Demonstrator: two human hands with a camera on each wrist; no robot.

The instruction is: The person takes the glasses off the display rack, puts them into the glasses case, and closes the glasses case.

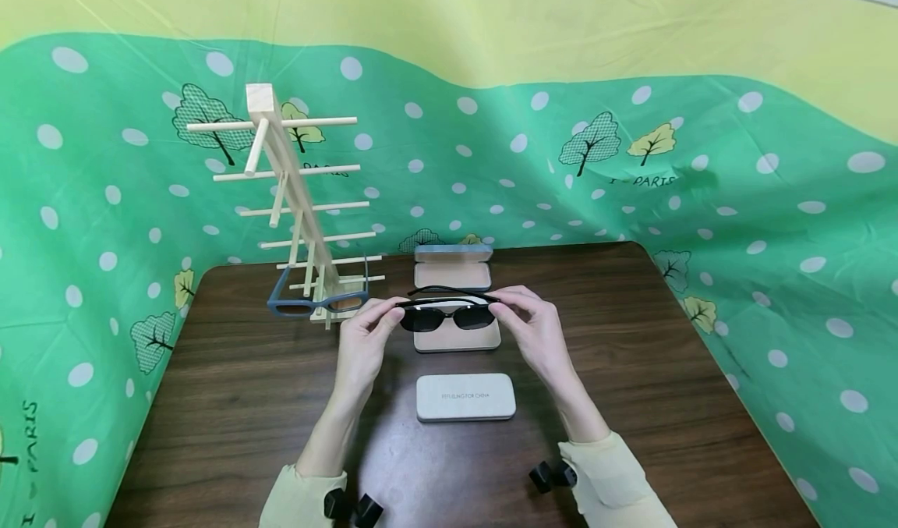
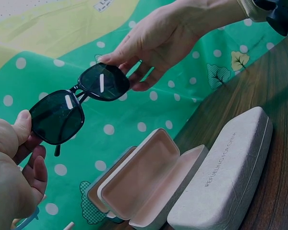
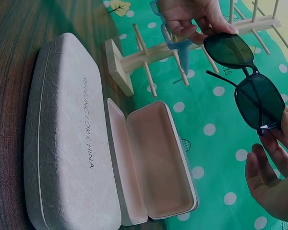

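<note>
A pair of black sunglasses is held up between both hands, dark lenses toward me. My left hand pinches one end of the frame with thumb and fingers. At the opposite end, my right hand pinches the frame the same way. The temples lie behind the lenses and seem folded at least partly. Behind and below the sunglasses stands an open glasses case with a pinkish lining, no glasses visible inside it. Nearer to me lies a closed pale grey case with printed lettering.
Left of the cases stands a wooden peg rack with blue-framed glasses on a low peg. Another open case with a bluish shell sits at the table's back edge. A green dotted cloth hangs behind the brown table.
</note>
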